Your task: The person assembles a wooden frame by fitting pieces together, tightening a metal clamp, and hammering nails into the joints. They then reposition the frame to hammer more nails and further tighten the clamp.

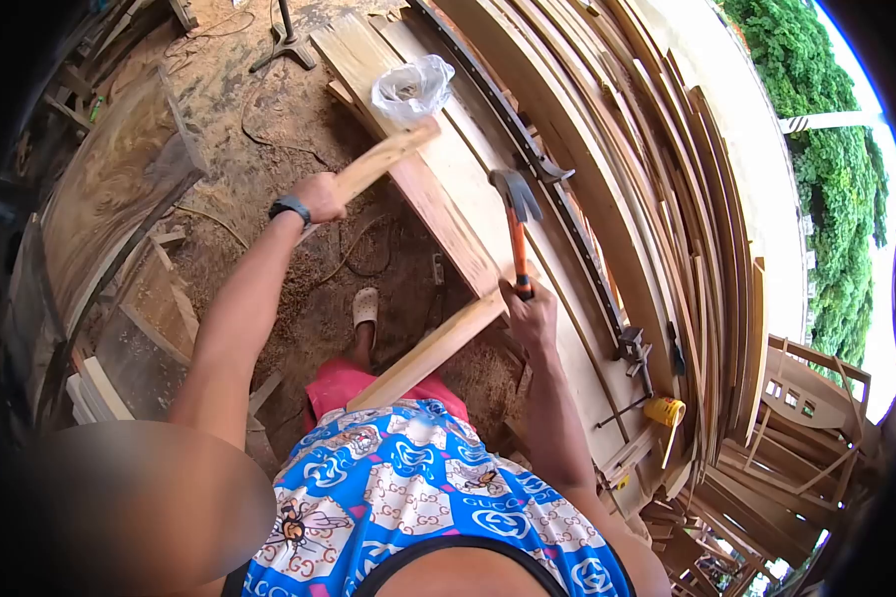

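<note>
My left hand [319, 197], with a dark band at the wrist, is wrapped round a short wooden board [388, 157]. The board's far end overlaps the edge of the workbench [468, 149] in this view. In my right hand [534, 316] is a claw hammer [519, 234] with an orange and black handle, its head pointing away from me over the bench. A second wooden piece [428, 350] runs from beside my right hand back to my waist. Between the two pieces, a pale wooden length [443, 219] lies along the bench edge.
A clear plastic bag [413, 90] sits on the bench. A long dark metal bar clamp [577, 234] runs along it, with a yellow container [664, 410] near its end. Stacked planks [687, 199] stand at the right. Cables and sawdust cover the floor [259, 129].
</note>
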`<move>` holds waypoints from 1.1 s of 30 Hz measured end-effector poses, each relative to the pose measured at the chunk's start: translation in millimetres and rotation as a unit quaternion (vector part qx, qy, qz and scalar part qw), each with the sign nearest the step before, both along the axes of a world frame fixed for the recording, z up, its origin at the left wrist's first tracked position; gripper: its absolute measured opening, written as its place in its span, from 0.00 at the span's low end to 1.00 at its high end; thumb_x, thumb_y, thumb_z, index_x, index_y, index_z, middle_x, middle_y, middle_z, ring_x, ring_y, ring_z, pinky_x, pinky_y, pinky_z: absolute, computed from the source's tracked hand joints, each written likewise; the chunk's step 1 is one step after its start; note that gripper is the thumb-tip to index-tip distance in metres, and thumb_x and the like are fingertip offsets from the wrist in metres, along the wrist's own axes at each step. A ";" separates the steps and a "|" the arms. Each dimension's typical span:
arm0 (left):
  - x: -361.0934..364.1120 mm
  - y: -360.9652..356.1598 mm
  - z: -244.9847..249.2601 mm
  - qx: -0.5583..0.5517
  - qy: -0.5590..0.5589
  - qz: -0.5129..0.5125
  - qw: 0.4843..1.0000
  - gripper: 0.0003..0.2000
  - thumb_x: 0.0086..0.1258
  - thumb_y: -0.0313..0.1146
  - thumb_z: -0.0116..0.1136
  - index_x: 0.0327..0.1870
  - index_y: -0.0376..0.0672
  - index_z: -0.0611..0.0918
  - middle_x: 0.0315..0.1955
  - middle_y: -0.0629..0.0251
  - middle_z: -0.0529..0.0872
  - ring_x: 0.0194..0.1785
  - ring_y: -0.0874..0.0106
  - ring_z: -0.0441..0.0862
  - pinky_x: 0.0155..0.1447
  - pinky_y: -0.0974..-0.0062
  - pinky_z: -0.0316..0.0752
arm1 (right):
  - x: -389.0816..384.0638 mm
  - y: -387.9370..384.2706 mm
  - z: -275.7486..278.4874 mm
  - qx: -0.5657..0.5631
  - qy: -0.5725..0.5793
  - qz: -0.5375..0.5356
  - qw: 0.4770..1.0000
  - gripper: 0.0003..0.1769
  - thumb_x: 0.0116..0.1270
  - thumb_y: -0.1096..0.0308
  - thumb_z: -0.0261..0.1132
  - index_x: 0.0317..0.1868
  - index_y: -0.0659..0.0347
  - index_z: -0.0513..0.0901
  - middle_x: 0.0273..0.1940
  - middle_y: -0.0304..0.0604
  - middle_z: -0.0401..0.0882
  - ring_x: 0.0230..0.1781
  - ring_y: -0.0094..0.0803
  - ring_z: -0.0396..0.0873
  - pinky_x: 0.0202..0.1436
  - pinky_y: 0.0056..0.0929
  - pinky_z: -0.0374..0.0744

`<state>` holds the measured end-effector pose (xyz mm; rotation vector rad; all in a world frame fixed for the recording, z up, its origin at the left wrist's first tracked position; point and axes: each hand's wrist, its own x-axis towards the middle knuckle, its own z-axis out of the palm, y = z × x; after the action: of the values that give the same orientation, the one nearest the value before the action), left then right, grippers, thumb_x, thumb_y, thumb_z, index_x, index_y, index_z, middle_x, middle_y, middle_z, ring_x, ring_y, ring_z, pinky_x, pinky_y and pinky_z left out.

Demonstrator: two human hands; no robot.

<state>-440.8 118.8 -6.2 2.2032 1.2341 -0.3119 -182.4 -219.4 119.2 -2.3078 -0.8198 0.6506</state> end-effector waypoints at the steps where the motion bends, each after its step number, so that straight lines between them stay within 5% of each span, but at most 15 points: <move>1: -11.8 0.4 6.2 0.000 -0.010 0.023 1.000 0.30 0.43 0.43 0.79 0.49 0.39 0.86 0.41 0.48 0.91 0.44 0.54 0.90 0.53 0.61 0.86 | 2.9 -15.1 4.7 -0.015 -0.009 0.003 1.000 0.24 0.67 0.55 0.75 0.25 0.66 0.77 0.15 0.42 0.71 0.18 0.26 0.66 0.24 0.36 0.68; 8: -128.5 6.9 -26.2 -0.014 -0.020 0.213 0.977 0.17 0.38 0.33 0.75 0.32 0.36 0.89 0.31 0.50 0.91 0.34 0.58 0.90 0.44 0.67 0.86 | 19.6 -80.3 -2.8 -0.027 0.036 0.000 0.999 0.21 0.68 0.57 0.73 0.27 0.66 0.79 0.16 0.40 0.72 0.18 0.26 0.68 0.25 0.35 0.69; 10: -153.5 0.5 -47.9 -0.124 -0.101 0.327 0.931 0.15 0.37 0.33 0.73 0.28 0.34 0.89 0.29 0.50 0.91 0.32 0.58 0.90 0.42 0.67 0.85 | 23.8 -84.6 -3.7 -0.025 0.051 0.000 0.998 0.21 0.68 0.57 0.73 0.27 0.66 0.79 0.16 0.40 0.72 0.18 0.26 0.68 0.25 0.35 0.70; 13: -131.0 -44.5 -0.5 0.007 -0.038 0.361 0.932 0.18 0.38 0.36 0.72 0.28 0.31 0.88 0.29 0.48 0.90 0.35 0.57 0.90 0.42 0.64 0.83 | 35.6 -83.3 -7.9 -0.032 0.077 0.007 0.997 0.20 0.68 0.57 0.73 0.28 0.67 0.80 0.17 0.41 0.73 0.19 0.26 0.69 0.26 0.34 0.71; 19: -124.4 -99.4 -9.6 0.002 -0.088 0.489 0.868 0.21 0.40 0.39 0.74 0.33 0.29 0.89 0.30 0.48 0.91 0.37 0.58 0.90 0.47 0.63 0.82 | 48.8 -59.7 -12.0 -0.023 0.124 0.051 0.991 0.18 0.70 0.57 0.71 0.35 0.67 0.82 0.20 0.43 0.76 0.21 0.27 0.72 0.27 0.35 0.72; 28: -117.8 -131.0 17.6 0.000 -0.066 0.494 0.867 0.22 0.44 0.36 0.71 0.38 0.28 0.88 0.37 0.41 0.90 0.44 0.52 0.90 0.52 0.62 0.83 | 27.2 41.1 1.3 -0.001 0.008 0.169 0.986 0.24 0.74 0.50 0.67 0.37 0.67 0.78 0.25 0.60 0.81 0.26 0.55 0.82 0.33 0.48 0.76; 33: -126.1 -129.9 -0.3 0.010 -0.069 0.490 0.869 0.21 0.43 0.36 0.72 0.37 0.28 0.88 0.38 0.38 0.90 0.46 0.48 0.90 0.53 0.61 0.84 | 3.3 89.9 20.7 0.036 -0.029 0.186 0.981 0.23 0.75 0.50 0.66 0.38 0.66 0.77 0.23 0.61 0.81 0.25 0.59 0.81 0.32 0.51 0.75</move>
<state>-566.9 -11.1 -6.5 1.3101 2.0575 0.2705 -179.1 -129.5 139.9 -2.1330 -1.2987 0.7000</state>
